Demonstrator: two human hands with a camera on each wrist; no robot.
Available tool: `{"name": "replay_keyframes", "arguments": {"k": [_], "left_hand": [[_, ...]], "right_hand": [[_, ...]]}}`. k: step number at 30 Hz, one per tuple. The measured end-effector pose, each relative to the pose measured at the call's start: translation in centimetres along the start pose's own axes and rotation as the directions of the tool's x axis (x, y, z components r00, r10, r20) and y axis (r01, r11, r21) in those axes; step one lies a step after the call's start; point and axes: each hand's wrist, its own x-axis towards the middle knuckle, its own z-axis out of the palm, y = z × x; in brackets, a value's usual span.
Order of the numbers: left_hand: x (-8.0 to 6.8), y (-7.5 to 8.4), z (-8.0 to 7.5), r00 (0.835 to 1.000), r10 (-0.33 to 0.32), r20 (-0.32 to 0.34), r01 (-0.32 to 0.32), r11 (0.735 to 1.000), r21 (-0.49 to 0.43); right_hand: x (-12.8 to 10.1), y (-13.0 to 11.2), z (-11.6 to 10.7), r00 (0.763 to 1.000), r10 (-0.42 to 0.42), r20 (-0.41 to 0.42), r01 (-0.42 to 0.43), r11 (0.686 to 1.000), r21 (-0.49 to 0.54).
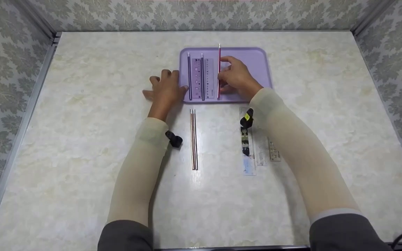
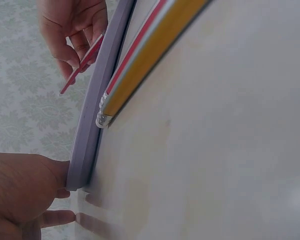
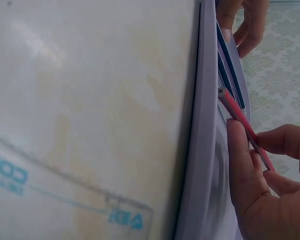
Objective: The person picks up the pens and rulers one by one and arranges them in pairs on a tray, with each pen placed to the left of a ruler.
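Right, red pencil is over the purple tray, up toward the table's far edge; can't tell if it touches the tray. Right hand pinches it between thumb and fingers, eraser end toward the far edge. Just left, in the tray: dark pencil, another dark pencil, clear ruler. Risk: a tilted release could roll the red pencil onto the ruler; a hard push from the left thumb might skid the tray. Left hand spread, gripping nothing, thumb at the tray's left rim. Both forearms reach in from the near edge, the right slanting inward past loose rulers; striped pencils lie between.
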Motion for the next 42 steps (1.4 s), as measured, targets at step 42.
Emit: {"name": "replay_keyframes", "arguments": {"k": [42], "left_hand": [[0.1,-0.2,0.1,1.0,-0.003,0.007,0.003,1.0,-0.001]], "right_hand": [[-0.3,-0.5,1.3,0.988,-0.061,-0.14,-0.017,0.869,-0.495]]}}
